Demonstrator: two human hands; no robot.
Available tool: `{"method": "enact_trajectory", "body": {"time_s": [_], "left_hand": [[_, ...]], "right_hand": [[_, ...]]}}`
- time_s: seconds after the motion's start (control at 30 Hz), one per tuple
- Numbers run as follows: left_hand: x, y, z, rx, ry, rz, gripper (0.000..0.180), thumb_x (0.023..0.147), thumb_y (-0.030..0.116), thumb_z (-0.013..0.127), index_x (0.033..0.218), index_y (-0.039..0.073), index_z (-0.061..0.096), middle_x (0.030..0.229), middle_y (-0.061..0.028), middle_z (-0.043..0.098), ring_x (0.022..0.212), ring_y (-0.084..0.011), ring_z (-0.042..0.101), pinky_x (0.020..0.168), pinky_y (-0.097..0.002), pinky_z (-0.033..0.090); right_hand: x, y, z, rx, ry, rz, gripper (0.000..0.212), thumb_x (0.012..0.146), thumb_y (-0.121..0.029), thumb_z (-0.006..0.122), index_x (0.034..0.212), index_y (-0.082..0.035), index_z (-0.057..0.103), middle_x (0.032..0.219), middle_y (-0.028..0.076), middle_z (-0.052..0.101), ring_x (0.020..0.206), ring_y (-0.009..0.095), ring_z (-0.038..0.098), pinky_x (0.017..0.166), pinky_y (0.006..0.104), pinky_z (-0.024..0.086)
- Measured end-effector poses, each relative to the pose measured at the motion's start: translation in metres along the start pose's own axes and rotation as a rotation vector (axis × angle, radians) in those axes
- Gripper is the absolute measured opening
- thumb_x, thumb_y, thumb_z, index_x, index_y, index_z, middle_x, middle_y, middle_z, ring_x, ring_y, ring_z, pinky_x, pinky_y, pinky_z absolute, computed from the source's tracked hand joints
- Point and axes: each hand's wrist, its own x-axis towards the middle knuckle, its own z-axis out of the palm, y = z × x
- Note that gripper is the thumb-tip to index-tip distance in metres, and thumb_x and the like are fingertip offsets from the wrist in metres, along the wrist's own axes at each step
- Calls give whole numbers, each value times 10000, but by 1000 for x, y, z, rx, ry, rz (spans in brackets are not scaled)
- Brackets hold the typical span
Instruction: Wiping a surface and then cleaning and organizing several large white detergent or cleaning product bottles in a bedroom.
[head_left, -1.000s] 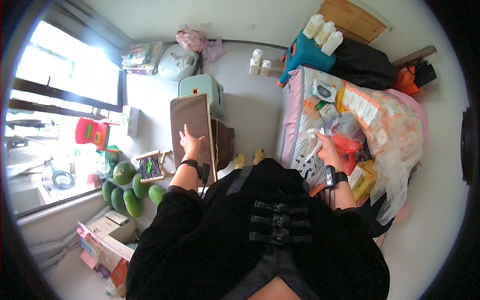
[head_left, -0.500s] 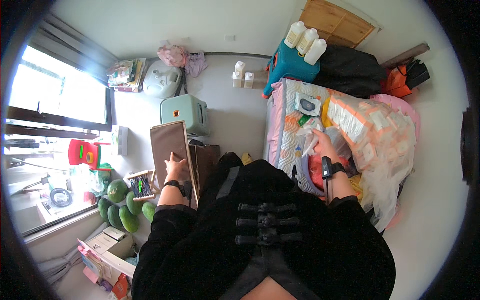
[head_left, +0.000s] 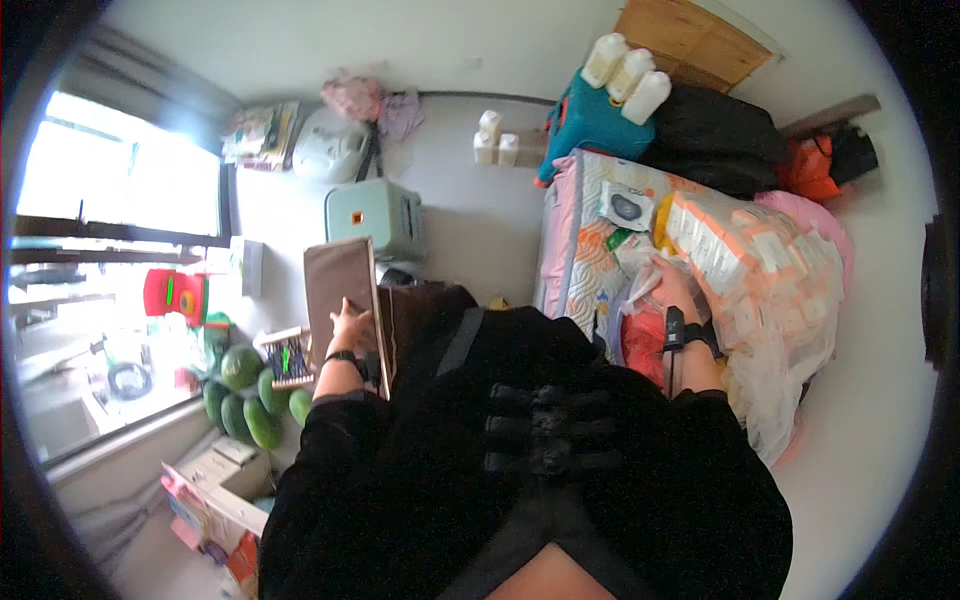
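Note:
My left hand [head_left: 350,332] lies with its fingers spread on a flat brown panel with a pale edge [head_left: 338,275], which is tilted up at my left. Beside the panel is a darker brown surface [head_left: 425,300], partly hidden by my black clothing. At my right, my right hand [head_left: 672,284] is closed on a thin, whitish plastic bag [head_left: 640,262]. Just below that hand sits a red bundle [head_left: 643,345] in clear plastic. A white packet with a dark round picture [head_left: 627,205] lies beyond it on the patterned mattress [head_left: 582,235].
A pale green case [head_left: 372,220] stands beyond the panel. Several watermelons [head_left: 262,420] and a small rack [head_left: 288,358] are at left, below the window. White bottles [head_left: 630,75] top a teal case [head_left: 595,125]. A large plastic-wrapped orange-and-white pile [head_left: 765,260] covers the right side.
The whole view has shifted slightly and blurred. A small dark and pale object now shows between the brown panel and the green case. Both hands keep their places on the panel and bag.

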Motion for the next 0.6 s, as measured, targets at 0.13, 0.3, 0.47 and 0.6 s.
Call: {"method": "enact_trajectory", "body": {"time_s": [0.13,0.3,0.47,0.6], "left_hand": [[32,45,6,126,-22,119,923,725,437,711,1486,334,200,1518,-283,78,1245,-440,453,960,-433,485],[22,-21,11,140,-25,-7,873,764,412,700,1481,351,207,1522,-286,67,1248,-420,461,981,-416,471],[164,-143,20,565,111,362,825,794,363,696,1475,358,230,1521,-288,54,1257,-416,451,1016,-393,443],[165,-149,27,478,-14,367,784,811,354,690,1465,360,258,1522,-275,87,1291,-393,419,1055,-410,401]], "right_hand": [[67,-8,-43,-746,-89,-558,268,906,-125,587,1150,-14,563,1066,136,611,936,270,601,815,394,511],[5,8,117,-192,89,-101,310,925,-135,560,1210,-13,544,1161,135,597,1023,283,588,885,413,491],[42,21,91,-642,-222,-395,307,912,-145,579,1189,-15,550,1111,132,611,985,282,602,864,410,501],[26,13,125,-223,-97,-39,317,924,-137,559,1212,-7,529,1164,155,594,1004,302,596,891,440,489]]}}
